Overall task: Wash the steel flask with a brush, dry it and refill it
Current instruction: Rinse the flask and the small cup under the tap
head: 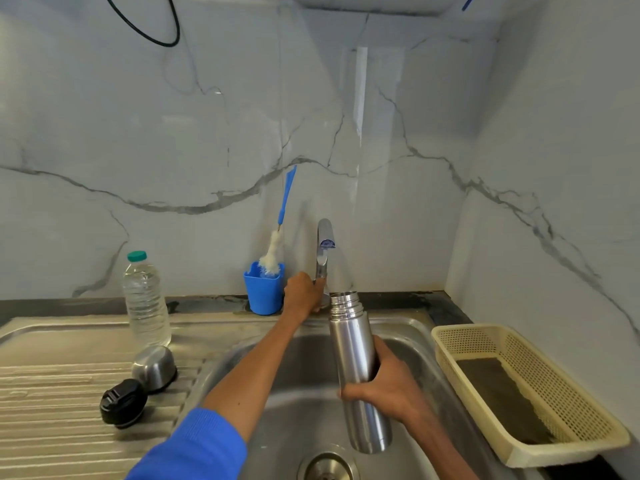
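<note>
Water is what this step needs, so work across the scene from nine o'clock. The clear plastic water bottle with the green cap [146, 299] stands at about nine o'clock on the ribbed steel draining board [52, 393], and nearer you at seven o'clock lie the domed steel cup-lid [154, 367] and the black plastic stopper [123, 402] (both off, so the flask is open). Leave them there.

At eleven o'clock of the basin, the white-bristled bottle brush with the blue handle [277, 237] stands in the blue plastic cup [264, 291], untouched; you will probably want it after wetting.

Your left hand [302, 293] reaches to twelve o'clock with its fingers curled round the base of the chrome tap [323, 251]. I see no water running. Turn it gently, for a hard jet would likely splash off the rim.

Your right hand [384, 382] wraps its fingers and thumb round the lower body of the tall brushed-steel flask [353, 355], held nearly upright over the steel sink [412, 327], mouth just beside the spout. Shift the mouth under the outlet before the flow starts, and grip firmly, since wet steel may slip.

At three o'clock sits the cream perforated plastic basket [554, 386].
</note>
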